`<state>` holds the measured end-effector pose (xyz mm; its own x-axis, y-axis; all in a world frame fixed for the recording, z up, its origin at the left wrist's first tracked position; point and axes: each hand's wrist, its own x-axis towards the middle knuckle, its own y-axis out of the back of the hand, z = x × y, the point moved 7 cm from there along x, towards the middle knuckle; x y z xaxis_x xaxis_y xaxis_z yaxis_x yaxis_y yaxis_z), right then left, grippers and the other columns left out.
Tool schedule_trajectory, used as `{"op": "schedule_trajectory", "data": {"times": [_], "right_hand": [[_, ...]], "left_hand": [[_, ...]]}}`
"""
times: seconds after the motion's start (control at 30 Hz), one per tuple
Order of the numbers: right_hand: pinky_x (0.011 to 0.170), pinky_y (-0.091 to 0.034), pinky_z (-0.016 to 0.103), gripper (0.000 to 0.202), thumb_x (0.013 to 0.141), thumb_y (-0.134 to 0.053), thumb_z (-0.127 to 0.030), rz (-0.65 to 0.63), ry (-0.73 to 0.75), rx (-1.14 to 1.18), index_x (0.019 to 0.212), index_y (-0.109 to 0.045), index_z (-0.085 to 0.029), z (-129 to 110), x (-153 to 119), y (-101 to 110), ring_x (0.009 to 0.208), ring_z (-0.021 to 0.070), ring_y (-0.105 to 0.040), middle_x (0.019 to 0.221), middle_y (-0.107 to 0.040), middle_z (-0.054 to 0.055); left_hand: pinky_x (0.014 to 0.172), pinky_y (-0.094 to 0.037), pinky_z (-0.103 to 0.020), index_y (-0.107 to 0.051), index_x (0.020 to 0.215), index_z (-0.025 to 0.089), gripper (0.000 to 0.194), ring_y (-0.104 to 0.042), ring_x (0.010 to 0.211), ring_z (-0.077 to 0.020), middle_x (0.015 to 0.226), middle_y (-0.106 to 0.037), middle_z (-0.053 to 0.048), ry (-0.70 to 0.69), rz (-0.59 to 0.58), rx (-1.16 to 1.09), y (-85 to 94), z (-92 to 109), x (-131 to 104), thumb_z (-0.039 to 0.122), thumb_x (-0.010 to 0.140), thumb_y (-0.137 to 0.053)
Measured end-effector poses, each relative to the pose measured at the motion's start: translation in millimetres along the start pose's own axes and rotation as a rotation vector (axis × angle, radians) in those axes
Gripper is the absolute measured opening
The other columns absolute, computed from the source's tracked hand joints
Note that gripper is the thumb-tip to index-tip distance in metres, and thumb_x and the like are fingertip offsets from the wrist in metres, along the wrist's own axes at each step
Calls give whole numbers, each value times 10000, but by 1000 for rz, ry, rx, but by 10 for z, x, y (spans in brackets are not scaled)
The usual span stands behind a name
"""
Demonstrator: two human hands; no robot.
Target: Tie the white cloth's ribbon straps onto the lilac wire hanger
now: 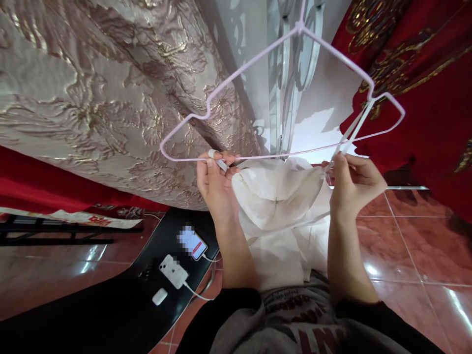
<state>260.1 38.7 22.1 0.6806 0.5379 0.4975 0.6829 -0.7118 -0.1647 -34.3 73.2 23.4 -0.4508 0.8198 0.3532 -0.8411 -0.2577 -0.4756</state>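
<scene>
A pale pink wire hanger [254, 60] hangs in front of me, its hook cut off by the top edge. Below its bottom bar hangs a white garment [280, 201]. One thin strap [354, 129] of the garment loops over the hanger's right notch, and my right hand [354, 182] pinches that strap near its lower end. My left hand [217, 179] is at the left part of the bottom bar, its fingers closed on the other white strap [221, 164]. That strap is not on the left notch.
Embossed beige fabric [110, 98] fills the left, and red fabric with gold trim [424, 98] hangs at the right. White metalwork [291, 73] stands behind the hanger. At lower left, a black bench [110, 300] holds two phones [173, 271] with cables and a white case [160, 296].
</scene>
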Motion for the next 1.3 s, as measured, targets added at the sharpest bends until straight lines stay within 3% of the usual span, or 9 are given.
{"op": "schedule_trajectory", "data": {"times": [0.17,0.37,0.5,0.67,0.8,0.87,1.07,1.2,1.3], "right_hand": [[630,-524,267,123,837,-795,-293,-72,149,19,788,-737,-196,-174,58,27,717,111,-643,767,-667,-1],[994,-648,382,444,924,-714,-192,-464,294,196,1350,-722,-315,-611,317,-416,1152,209,-750,1271,-746,43],[1044,-627,339,473,981,-583,-96,-273,562,299,1325,-748,-375,-658,707,-395,1208,189,-759,1312,-761,-38],[1173,-533,239,401,1010,-644,-186,144,649,216,1255,-754,-484,-442,777,8,1335,113,-690,1214,-753,-188],[764,-647,259,203,1036,-627,-340,303,638,144,973,-820,-326,-431,456,220,814,101,-768,885,-782,-91],[653,-626,293,199,990,-690,-377,188,653,122,901,-815,-252,-518,294,140,676,129,-737,755,-759,-45],[1110,-607,483,401,914,-771,-294,-689,384,-66,1311,-718,-309,-477,-8,-620,1086,197,-772,1105,-806,1],[1105,-603,496,472,946,-723,-398,-633,258,-62,1409,-648,-341,-349,-35,-624,1009,187,-776,1280,-767,17],[1068,-620,475,385,1016,-580,-402,-576,194,-7,1392,-647,-352,-285,-51,-556,960,166,-789,1460,-683,15]], "left_hand": [[662,-576,-226,-659,973,242,236,-737,885,-185,872,-699,-34,6,-7,-4,-11,-6,-12,468,1014,-711],[645,-572,-206,-669,953,221,246,-744,854,-168,843,-697,-28,25,-23,-64,-10,9,3,450,1006,-741],[645,-570,-201,-674,955,208,271,-746,841,-165,837,-694,-27,40,-52,-75,-5,4,7,459,989,-770],[642,-577,-186,-687,945,204,233,-740,811,-147,824,-698,-22,48,-59,-125,1,22,4,414,990,-778],[641,-579,-175,-685,952,201,237,-750,846,-149,840,-707,-29,72,-90,-118,-29,-14,4,412,978,-791],[634,-579,-170,-677,955,203,272,-757,862,-153,852,-707,-26,93,-92,-111,-43,-58,-1,442,960,-807],[648,-604,-193,-710,982,208,272,-785,891,-180,892,-757,-49,101,-41,-50,-51,-52,-59,464,953,-797],[607,-608,-210,-776,1124,199,189,-795,864,-184,1070,-812,-84,6,115,92,139,80,-73,262,963,-700],[485,-507,-181,-811,1148,256,414,-793,854,-155,1204,-809,-19,-150,298,121,424,204,-35,21,885,-593]]}}
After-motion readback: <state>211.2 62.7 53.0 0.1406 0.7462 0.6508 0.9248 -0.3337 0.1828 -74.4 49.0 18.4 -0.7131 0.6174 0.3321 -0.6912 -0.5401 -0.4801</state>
